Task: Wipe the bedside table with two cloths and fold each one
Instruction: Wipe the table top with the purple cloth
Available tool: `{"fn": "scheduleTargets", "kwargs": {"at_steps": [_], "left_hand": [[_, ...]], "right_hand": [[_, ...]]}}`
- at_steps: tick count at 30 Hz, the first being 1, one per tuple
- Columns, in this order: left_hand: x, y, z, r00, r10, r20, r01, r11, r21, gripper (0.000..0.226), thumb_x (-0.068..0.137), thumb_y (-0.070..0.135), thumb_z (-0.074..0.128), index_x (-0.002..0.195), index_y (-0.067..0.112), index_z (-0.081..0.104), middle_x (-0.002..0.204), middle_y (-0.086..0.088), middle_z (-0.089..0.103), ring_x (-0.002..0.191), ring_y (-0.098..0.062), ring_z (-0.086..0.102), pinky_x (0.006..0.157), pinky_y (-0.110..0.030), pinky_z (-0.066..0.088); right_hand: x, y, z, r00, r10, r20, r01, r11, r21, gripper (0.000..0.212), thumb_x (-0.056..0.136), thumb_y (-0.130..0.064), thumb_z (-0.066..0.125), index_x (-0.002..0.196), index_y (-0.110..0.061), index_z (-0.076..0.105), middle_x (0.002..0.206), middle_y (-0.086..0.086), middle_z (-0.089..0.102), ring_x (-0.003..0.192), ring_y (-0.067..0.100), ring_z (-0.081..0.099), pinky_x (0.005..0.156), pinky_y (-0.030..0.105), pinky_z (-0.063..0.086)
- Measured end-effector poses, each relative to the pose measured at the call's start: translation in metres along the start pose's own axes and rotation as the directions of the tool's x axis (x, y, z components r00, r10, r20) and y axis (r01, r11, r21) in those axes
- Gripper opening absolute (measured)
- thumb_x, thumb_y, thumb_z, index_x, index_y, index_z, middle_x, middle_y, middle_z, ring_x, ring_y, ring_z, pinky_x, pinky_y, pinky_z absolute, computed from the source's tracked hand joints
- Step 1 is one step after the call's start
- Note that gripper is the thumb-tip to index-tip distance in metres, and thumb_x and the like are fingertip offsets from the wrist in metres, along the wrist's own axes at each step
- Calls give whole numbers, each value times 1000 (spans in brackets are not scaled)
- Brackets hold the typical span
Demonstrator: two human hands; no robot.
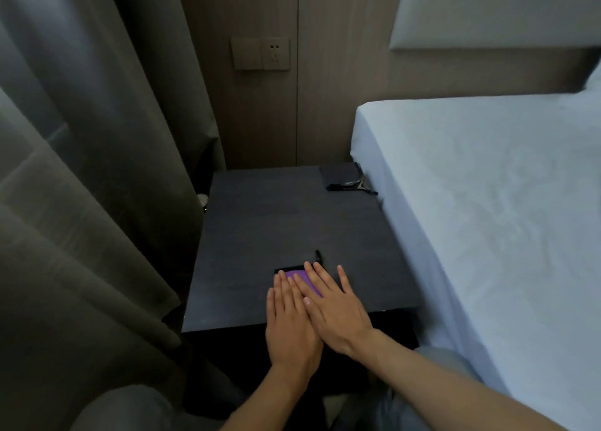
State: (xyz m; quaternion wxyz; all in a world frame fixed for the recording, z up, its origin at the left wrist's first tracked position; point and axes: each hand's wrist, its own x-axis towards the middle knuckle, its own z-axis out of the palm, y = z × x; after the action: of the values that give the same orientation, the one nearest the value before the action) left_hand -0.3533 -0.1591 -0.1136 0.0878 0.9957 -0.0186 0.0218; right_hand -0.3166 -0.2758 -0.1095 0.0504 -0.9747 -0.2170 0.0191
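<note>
Two hands: our left hand [289, 320] and right hand [336, 312], touching, press flat on purple cloth [294, 273].
Cloth: dark-edged, near table [276, 219] edge.
Hidden: mostly under our fingers [325, 279].

Left hand [290, 320] flat; right hand [335, 313] flat, overlapping it.

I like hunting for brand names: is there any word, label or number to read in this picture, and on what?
No text can be read.
On the wall socket plate: only pin holes, no lettering.
On the purple cloth: plain where it shows.
On the dark folded cloth on the bedside table: no legible label.
</note>
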Motion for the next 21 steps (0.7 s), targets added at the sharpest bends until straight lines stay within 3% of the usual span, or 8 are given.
{"fn": "scheduleTargets", "kwargs": {"at_steps": [3, 8, 11, 21], "left_hand": [[5, 18, 5, 998, 64, -6, -64, 998, -2, 68, 95, 35, 33, 149, -6, 25, 158, -26, 21, 150, -35, 17, 119, -47, 11], [15, 41, 10, 986, 164, 9, -164, 986, -3, 66, 95, 33, 32, 147, -7, 31, 156, -28, 26, 148, -36, 24, 117, -46, 13], [22, 56, 12, 973, 230, 9, -230, 973, -2, 64, 96, 30, 40, 147, -7, 33, 155, -28, 29, 147, -35, 25, 117, -46, 11], [50, 101, 20, 923, 375, 89, -375, 927, -18, 62, 94, 31, 30, 140, -8, 44, 149, -27, 41, 144, -34, 33, 116, -44, 12]], "right_hand": [[-10, 19, 1, 999, 48, -17, -48, 999, -9, 60, 103, -40, -2, 158, -27, 19, 166, -1, 13, 153, 14, 5, 118, 49, -4], [-26, 41, -3, 987, 158, -19, -158, 987, -10, 54, 104, -36, 19, 156, -25, 27, 164, 1, 25, 151, 16, 18, 116, 50, 5], [-35, 55, -6, 974, 224, -37, -224, 975, 1, 54, 102, -34, 24, 154, -23, 32, 161, 2, 32, 149, 17, 27, 114, 51, 10], [-49, 96, -9, 918, 392, -63, -392, 920, 18, 54, 98, -34, 30, 149, -24, 42, 156, -2, 42, 145, 17, 35, 113, 50, 12]]}}
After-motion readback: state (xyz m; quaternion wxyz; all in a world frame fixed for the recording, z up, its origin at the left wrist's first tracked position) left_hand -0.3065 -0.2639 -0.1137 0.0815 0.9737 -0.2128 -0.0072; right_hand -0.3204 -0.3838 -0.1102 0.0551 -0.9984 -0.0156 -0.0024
